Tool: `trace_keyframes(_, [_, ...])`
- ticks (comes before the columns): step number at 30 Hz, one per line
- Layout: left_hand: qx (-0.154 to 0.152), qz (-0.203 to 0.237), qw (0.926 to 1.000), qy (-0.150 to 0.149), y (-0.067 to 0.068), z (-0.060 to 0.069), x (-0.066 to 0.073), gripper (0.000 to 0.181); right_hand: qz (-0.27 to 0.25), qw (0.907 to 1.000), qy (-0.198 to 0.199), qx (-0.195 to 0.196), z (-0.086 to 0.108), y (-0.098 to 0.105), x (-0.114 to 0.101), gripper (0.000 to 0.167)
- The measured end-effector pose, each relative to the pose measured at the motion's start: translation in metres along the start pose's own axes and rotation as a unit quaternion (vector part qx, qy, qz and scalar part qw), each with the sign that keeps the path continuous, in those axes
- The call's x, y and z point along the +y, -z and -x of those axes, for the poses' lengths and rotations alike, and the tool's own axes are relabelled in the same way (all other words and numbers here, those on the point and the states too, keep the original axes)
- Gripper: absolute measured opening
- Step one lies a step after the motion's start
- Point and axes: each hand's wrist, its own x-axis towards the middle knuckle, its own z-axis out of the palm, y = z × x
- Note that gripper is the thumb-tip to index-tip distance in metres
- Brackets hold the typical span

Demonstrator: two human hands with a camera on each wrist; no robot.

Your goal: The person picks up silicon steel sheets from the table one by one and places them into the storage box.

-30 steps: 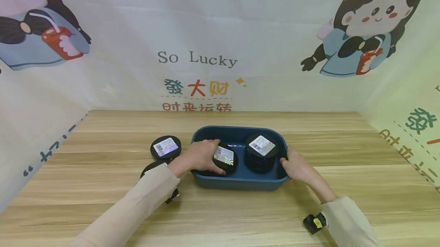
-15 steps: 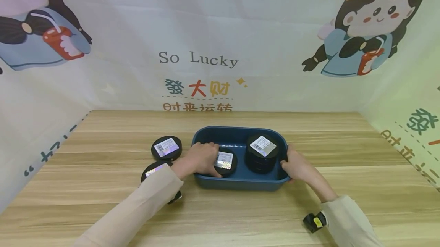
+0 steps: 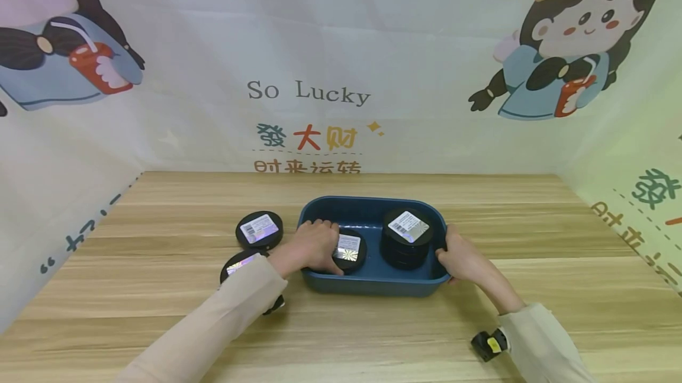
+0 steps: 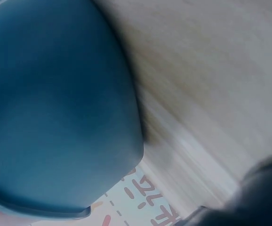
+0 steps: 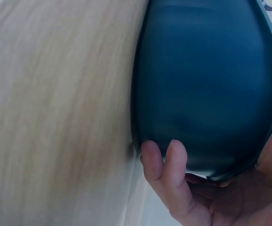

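A blue oblong plastic bin [image 3: 373, 287] sits on the wooden table. My left hand [image 3: 314, 245] reaches over its left end, fingers and thumb around the left side of a flat black round case [image 3: 348, 248] with a white label. That case lies flat inside the bin, partly hidden by the hand. At the bin's right end my right hand [image 3: 460, 256] grips the rim and end wall; its fingers curl against the outer wall in the right wrist view. Also inside, towards the right, stands a stack of black round cases [image 3: 407, 238].
Left of the bin lie two labelled black round cases [image 3: 259, 230], the nearer one partly covered by the left sleeve [image 3: 242, 297]. A small black device [image 3: 489, 344] is at the right cuff. Printed cloth [image 3: 309, 45] walls in the table's back and sides.
The case at my left hand was tilted a second ago and now lies flat on the bin floor. My left hand has lowered slightly. My right hand keeps its grip.
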Motion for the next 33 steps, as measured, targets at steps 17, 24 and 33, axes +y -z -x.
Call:
trace_keyframes(17, [-0.026,-0.007,0.9993,0.026,0.003,0.0,0.0,0.075,0.003,1.0,-0.003,-0.004,-0.001,-0.001,-0.004,0.035])
trace_keyframes(24, [-0.011,0.071,0.9972,-0.019,0.012,0.007,-0.006,0.092,0.003,1.0,0.0,-0.005,0.0,0.0,-0.003,0.034])
trace_keyframes(33, [0.105,0.199,0.9731,-0.049,0.026,0.029,-0.027,0.065,0.006,1.0,0.001,-0.006,0.0,0.0,-0.002,0.037])
